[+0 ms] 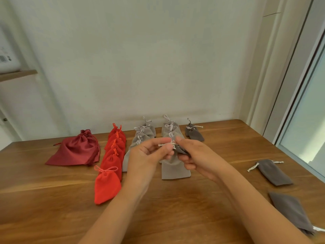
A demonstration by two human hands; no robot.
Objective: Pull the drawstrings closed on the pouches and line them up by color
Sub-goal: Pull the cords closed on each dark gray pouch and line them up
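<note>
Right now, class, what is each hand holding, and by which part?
A small dark grey pouch: the right hand grips its body near the neck, and the left hand pinches its white drawstring.

- A plain pale wall [140, 59] fills the far side (a thin dark line marks its upper right).
- A brown wooden table [52, 199] spans the near ground.
- At right, a window [307, 129] admits daylight.
- Far left, a shelf [17, 74] bears a white box [7, 59].

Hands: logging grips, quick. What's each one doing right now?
Left hand: pinches the drawstring.
Right hand: holds the grey pouch.
</note>
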